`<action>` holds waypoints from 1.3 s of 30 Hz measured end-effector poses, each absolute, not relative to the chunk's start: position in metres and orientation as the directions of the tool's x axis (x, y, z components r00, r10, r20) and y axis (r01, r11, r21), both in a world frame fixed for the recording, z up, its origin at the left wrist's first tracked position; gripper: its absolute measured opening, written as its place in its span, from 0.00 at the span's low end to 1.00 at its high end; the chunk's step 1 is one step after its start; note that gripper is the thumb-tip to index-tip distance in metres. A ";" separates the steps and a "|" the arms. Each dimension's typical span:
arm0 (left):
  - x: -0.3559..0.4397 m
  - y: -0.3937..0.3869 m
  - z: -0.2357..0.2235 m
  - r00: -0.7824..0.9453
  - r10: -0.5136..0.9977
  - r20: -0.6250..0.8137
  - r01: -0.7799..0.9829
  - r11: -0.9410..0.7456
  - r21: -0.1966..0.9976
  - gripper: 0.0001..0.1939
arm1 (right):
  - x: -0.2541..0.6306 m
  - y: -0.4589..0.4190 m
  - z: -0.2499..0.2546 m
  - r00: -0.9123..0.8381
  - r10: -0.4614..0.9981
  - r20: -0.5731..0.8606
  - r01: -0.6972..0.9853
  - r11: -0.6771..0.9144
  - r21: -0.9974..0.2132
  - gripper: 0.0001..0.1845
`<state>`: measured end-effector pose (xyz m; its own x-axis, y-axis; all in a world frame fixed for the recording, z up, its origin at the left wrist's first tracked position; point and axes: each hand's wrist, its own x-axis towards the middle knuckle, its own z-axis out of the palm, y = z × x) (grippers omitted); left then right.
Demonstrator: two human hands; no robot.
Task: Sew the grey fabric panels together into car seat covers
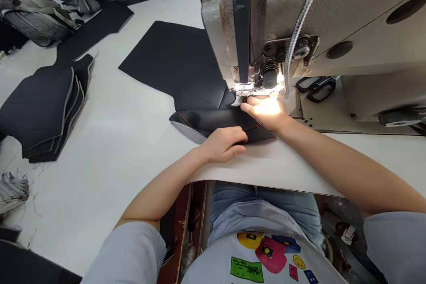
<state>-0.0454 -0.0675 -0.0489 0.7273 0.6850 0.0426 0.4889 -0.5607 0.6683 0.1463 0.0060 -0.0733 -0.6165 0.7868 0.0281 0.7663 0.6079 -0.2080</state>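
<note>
A black leather-like panel (179, 62) lies on the sewing table, reaching under the head of an industrial sewing machine (229, 17). Its near part is folded up, showing red stitching and a grey underside. My left hand (223, 144) is closed on the near edge of this fold, fingers curled over it and the thumb lower down. Right beside the lit presser foot (238, 99), my right hand (266, 112) is closed, with thumb and fingers together on the panel. The fingertips are partly lost in the lamp's glare.
A stack of cut black panels (43, 106) lies at the left on the white table (123, 142). Behind it are another black piece (93, 29) and heaped grey bundles (43, 9). Black-handled scissors (319, 88) rest under the machine arm. A braided hose (304, 17) hangs before the machine.
</note>
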 end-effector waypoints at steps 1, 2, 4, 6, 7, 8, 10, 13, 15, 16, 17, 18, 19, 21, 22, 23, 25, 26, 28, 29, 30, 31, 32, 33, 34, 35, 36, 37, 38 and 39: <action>-0.044 -0.065 -0.040 0.778 0.627 -0.039 0.508 -0.592 0.625 0.31 | 0.149 0.009 -0.076 -0.656 0.754 0.014 0.743 0.649 -0.164 0.16; -0.043 -0.061 -0.031 0.783 0.613 -0.102 0.544 -0.598 0.589 0.29 | 0.152 0.011 -0.079 -0.692 0.722 -0.001 0.717 0.687 -0.116 0.17; -0.043 -0.050 -0.019 0.691 0.707 -0.149 0.668 -0.546 0.506 0.22 | 0.162 0.009 -0.084 -0.727 0.686 0.018 0.684 0.727 -0.070 0.18; -0.044 -0.035 -0.017 0.555 0.823 -0.118 0.795 -0.484 0.364 0.15 | 0.177 -0.002 -0.086 -0.719 0.687 0.103 0.671 0.725 -0.155 0.21; -0.045 -0.027 -0.020 0.516 0.851 -0.094 0.836 -0.477 0.272 0.14 | 0.185 -0.009 -0.084 -0.721 0.677 0.145 0.640 0.732 -0.233 0.23; -0.046 -0.019 -0.025 0.508 0.858 -0.076 0.853 -0.489 0.183 0.15 | 0.194 -0.017 -0.081 -0.742 0.648 0.171 0.578 0.749 -0.324 0.23; -0.047 -0.006 -0.037 0.554 0.831 -0.041 0.832 -0.552 0.057 0.16 | 0.206 -0.034 -0.074 -0.826 0.538 0.171 0.397 0.768 -0.502 0.26; -0.046 0.005 -0.055 0.651 0.757 0.062 0.759 -0.651 -0.023 0.16 | 0.210 -0.051 -0.065 -0.908 0.395 0.138 0.225 0.740 -0.634 0.30; -0.045 0.007 -0.062 0.694 0.710 0.116 0.718 -0.694 -0.053 0.17 | 0.203 -0.057 -0.065 -0.900 0.414 0.135 0.251 0.747 -0.616 0.32; -0.043 0.008 -0.064 0.715 0.687 0.127 0.697 -0.714 -0.062 0.17 | 0.199 -0.059 -0.067 -0.888 0.436 0.147 0.276 0.760 -0.588 0.31; -0.042 0.008 -0.065 0.736 0.665 0.129 0.676 -0.734 -0.069 0.17 | 0.194 -0.059 -0.070 -0.876 0.453 0.165 0.296 0.776 -0.557 0.29; -0.040 0.007 -0.065 0.753 0.647 0.123 0.657 -0.750 -0.076 0.17 | 0.190 -0.060 -0.074 -0.868 0.462 0.185 0.310 0.793 -0.525 0.26; -0.037 0.007 -0.065 0.763 0.637 0.111 0.646 -0.759 -0.088 0.17 | 0.187 -0.060 -0.078 -0.864 0.461 0.205 0.315 0.810 -0.494 0.24; -0.031 0.006 -0.064 0.763 0.642 0.071 0.645 -0.753 -0.127 0.16 | 0.184 -0.059 -0.085 -0.864 0.443 0.237 0.310 0.841 -0.442 0.24; -0.028 0.006 -0.064 0.755 0.653 0.051 0.653 -0.743 -0.147 0.16 | 0.184 -0.058 -0.088 -0.866 0.437 0.245 0.310 0.852 -0.422 0.25; -0.026 0.006 -0.065 0.746 0.665 0.035 0.660 -0.733 -0.165 0.16 | 0.184 -0.058 -0.090 -0.864 0.437 0.250 0.315 0.857 -0.408 0.25; -0.024 0.006 -0.067 0.738 0.675 0.021 0.666 -0.721 -0.191 0.16 | 0.184 -0.057 -0.091 -0.864 0.441 0.245 0.323 0.856 -0.403 0.26; -0.024 0.006 -0.068 0.741 0.671 0.027 0.662 -0.723 -0.198 0.17 | 0.184 -0.056 -0.089 -0.866 0.441 0.236 0.321 0.851 -0.416 0.27; -0.026 0.007 -0.070 0.756 0.652 0.059 0.648 -0.733 -0.207 0.17 | 0.183 -0.054 -0.084 -0.874 0.436 0.217 0.296 0.829 -0.475 0.29; -0.028 0.007 -0.070 0.765 0.639 0.079 0.640 -0.740 -0.207 0.17 | 0.182 -0.053 -0.081 -0.876 0.437 0.202 0.285 0.809 -0.514 0.30; -0.029 0.008 -0.069 0.773 0.628 0.095 0.632 -0.747 -0.204 0.17 | 0.180 -0.052 -0.078 -0.876 0.445 0.184 0.283 0.785 -0.552 0.29; -0.031 0.009 -0.068 0.777 0.620 0.105 0.628 -0.753 -0.199 0.16 | 0.177 -0.050 -0.076 -0.877 0.451 0.166 0.284 0.765 -0.577 0.27; -0.032 0.010 -0.067 0.780 0.616 0.109 0.624 -0.757 -0.193 0.16 | 0.172 -0.050 -0.074 -0.879 0.452 0.150 0.290 0.757 -0.585 0.25; -0.032 0.012 -0.065 0.782 0.613 0.109 0.622 -0.760 -0.186 0.16 | 0.166 -0.050 -0.074 -0.884 0.446 0.139 0.295 0.764 -0.573 0.24; -0.033 0.013 -0.063 0.783 0.613 0.107 0.622 -0.763 -0.179 0.16 | 0.159 -0.050 -0.075 -0.893 0.428 0.136 0.294 0.786 -0.544 0.23; -0.032 0.014 -0.062 0.782 0.615 0.105 0.623 -0.763 -0.173 0.16 | 0.150 -0.051 -0.077 -0.906 0.399 0.143 0.279 0.816 -0.507 0.24; -0.032 0.014 -0.061 0.780 0.617 0.103 0.625 -0.762 -0.170 0.17 | 0.141 -0.053 -0.080 -0.919 0.365 0.152 0.258 0.845 -0.468 0.24; -0.031 0.015 -0.061 0.777 0.621 0.100 0.628 -0.759 -0.171 0.17 | 0.131 -0.055 -0.083 -0.925 0.341 0.166 0.243 0.869 -0.431 0.25; -0.031 0.015 -0.062 0.774 0.626 0.096 0.633 -0.754 -0.177 0.17 | 0.121 -0.057 -0.087 -0.924 0.337 0.182 0.243 0.883 -0.401 0.24; -0.030 0.015 -0.063 0.771 0.630 0.088 0.634 -0.750 -0.189 0.17 | 0.111 -0.059 -0.090 -0.915 0.350 0.200 0.258 0.890 -0.377 0.24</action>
